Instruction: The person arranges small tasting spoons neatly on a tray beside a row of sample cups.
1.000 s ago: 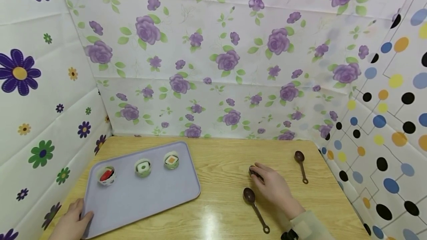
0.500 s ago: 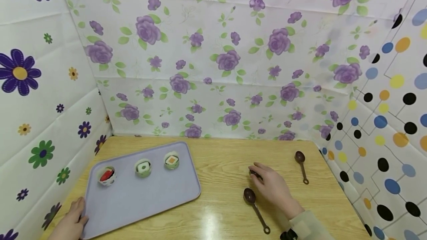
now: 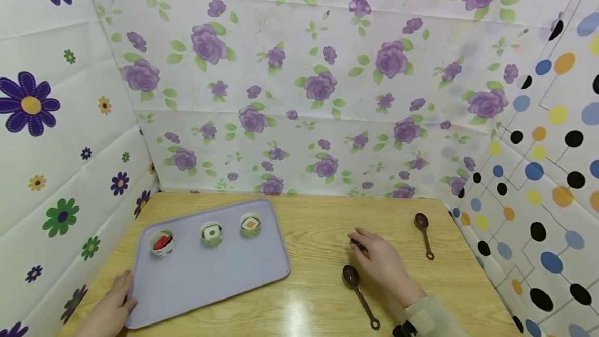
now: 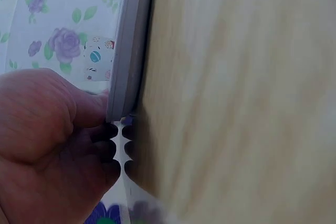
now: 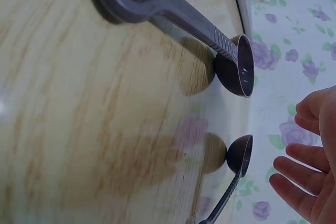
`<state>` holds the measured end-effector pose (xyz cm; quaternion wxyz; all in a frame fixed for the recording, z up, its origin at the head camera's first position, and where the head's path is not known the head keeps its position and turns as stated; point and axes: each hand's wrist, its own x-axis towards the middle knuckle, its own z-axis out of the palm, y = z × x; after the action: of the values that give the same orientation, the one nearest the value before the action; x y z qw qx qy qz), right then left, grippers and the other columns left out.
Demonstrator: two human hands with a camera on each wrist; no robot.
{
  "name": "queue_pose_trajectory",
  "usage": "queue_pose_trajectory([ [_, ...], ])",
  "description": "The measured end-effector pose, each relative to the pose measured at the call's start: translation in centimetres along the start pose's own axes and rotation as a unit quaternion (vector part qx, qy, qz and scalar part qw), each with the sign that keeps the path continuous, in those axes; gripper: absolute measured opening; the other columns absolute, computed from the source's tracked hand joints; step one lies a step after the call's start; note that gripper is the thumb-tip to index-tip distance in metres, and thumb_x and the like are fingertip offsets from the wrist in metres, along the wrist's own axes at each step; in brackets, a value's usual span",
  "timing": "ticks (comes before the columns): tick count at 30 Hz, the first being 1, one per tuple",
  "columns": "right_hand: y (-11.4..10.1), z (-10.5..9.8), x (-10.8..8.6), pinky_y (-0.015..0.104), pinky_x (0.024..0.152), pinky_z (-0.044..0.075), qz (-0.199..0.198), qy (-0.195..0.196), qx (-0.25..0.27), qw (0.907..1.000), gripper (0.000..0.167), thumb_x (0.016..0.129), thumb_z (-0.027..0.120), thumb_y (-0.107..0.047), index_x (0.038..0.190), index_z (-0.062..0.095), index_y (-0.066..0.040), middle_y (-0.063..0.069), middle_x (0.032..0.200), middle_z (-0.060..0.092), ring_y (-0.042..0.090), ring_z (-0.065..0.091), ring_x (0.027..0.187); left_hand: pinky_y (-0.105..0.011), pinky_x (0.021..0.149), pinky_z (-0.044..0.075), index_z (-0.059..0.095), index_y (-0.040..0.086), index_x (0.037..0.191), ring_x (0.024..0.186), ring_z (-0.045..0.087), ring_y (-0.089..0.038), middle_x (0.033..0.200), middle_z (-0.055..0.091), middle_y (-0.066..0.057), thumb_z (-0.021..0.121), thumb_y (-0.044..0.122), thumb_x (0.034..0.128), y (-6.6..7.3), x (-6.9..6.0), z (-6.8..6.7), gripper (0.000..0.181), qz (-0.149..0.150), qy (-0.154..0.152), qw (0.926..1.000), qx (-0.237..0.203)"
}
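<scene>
My left hand [image 3: 109, 303] rests against the left edge of the lavender tray [image 3: 206, 285], its thumb touching the rim [image 4: 116, 103] and its fingers outside it. Three small cups stand in the tray, one with red food [image 3: 162, 244], one with a white and green piece [image 3: 212, 234], one with a white and orange piece [image 3: 250, 225]. My right hand [image 3: 381, 264] hovers, fingers loosely bent, over a dark brown spoon [image 5: 239, 156], mostly hidden by it in the head view. Nearer me, beside it, lies a second brown spoon [image 3: 352, 277].
A third brown spoon [image 3: 422, 222] lies on the wooden table [image 3: 318, 222] to the right, its handle toward me. Patterned cloth walls [image 3: 299, 82] rise at the back and on both sides.
My left hand and the tray with its three cups have shifted a little to the right. My right hand stays almost in place above the spoon.
</scene>
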<state>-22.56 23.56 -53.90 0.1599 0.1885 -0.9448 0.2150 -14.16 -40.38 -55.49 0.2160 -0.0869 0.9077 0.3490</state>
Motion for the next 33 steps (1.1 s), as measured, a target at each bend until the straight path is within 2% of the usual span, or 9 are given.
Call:
queue_pose_trajectory([
  [4,0.1,-0.2,0.0,0.055,0.092,0.062,0.004,-0.006,0.003,1.0000,0.032,0.103,0.075,-0.022,0.135,0.076,-0.016,0.014,0.142,0.069,0.035,0.072,0.118,-0.074,0.117,-0.010,-0.007,-0.025,0.154,0.149,-0.023,-0.060,0.161,-0.016,-0.045,0.048,0.008,0.1119,1.4,0.9,0.3,0.077,0.014,0.003,0.9999,0.000],
  [10,0.2,-0.4,-0.2,0.056,0.092,0.062,0.008,-0.004,0.002,1.0000,0.032,0.102,0.076,-0.023,0.133,0.077,-0.015,0.015,0.140,0.069,0.037,0.072,0.118,-0.076,0.119,-0.005,0.000,-0.026,0.155,0.150,-0.015,-0.063,0.162,-0.009,-0.048,0.048,0.005,0.1104,3.1,1.8,0.5,0.072,0.077,0.020,0.9967,0.019],
  [15,0.5,-0.4,-0.3,0.056,0.091,0.062,0.011,0.001,-0.003,0.9999,0.031,0.101,0.078,-0.021,0.132,0.078,-0.016,0.015,0.140,0.070,0.037,0.073,0.117,-0.077,0.119,0.000,0.005,-0.026,0.156,0.151,-0.008,-0.065,0.162,-0.004,-0.049,0.048,0.003,0.1093,4.4,2.5,0.7,0.070,0.117,0.035,0.9918,0.037],
  [22,0.9,-0.5,-0.4,0.056,0.092,0.061,0.020,0.003,0.002,0.9998,0.030,0.103,0.076,-0.022,0.132,0.078,-0.016,0.015,0.140,0.070,0.037,0.072,0.119,-0.076,0.120,0.002,0.009,-0.026,0.156,0.152,-0.003,-0.065,0.163,0.000,-0.048,0.050,0.001,0.1077,6.0,4.0,1.2,0.069,0.154,0.050,0.9852,0.056],
  [27,1.2,-0.7,-0.6,0.050,0.084,0.063,0.039,-0.002,0.002,0.9992,0.029,0.104,0.074,-0.024,0.132,0.078,-0.018,0.014,0.142,0.069,0.036,0.073,0.116,-0.076,0.121,0.004,0.012,-0.027,0.156,0.151,0.000,-0.066,0.163,0.003,-0.048,0.051,-0.001,0.1061,6.8,4.9,1.6,0.068,0.174,0.058,0.9808,0.066],
  [31,1.6,-1.0,-1.0,0.052,0.087,0.063,0.047,-0.004,0.002,0.9989,0.030,0.105,0.072,-0.025,0.133,0.077,-0.017,0.015,0.143,0.068,0.038,0.071,0.120,-0.076,0.121,0.006,0.014,-0.027,0.155,0.151,0.002,-0.066,0.163,0.005,-0.049,0.050,-0.003,0.1055,7.4,5.5,1.9,0.066,0.192,0.064,0.9768,0.069],
  [33,1.8,-1.1,-1.1,0.056,0.094,0.061,0.049,-0.004,-0.001,0.9988,0.030,0.105,0.072,-0.025,0.133,0.077,-0.016,0.015,0.143,0.068,0.039,0.070,0.122,-0.076,0.121,0.007,0.014,-0.027,0.155,0.152,0.003,-0.065,0.163,0.005,-0.048,0.049,-0.003,0.1061,7.7,5.9,2.0,0.065,0.197,0.064,0.9759,0.070],
])
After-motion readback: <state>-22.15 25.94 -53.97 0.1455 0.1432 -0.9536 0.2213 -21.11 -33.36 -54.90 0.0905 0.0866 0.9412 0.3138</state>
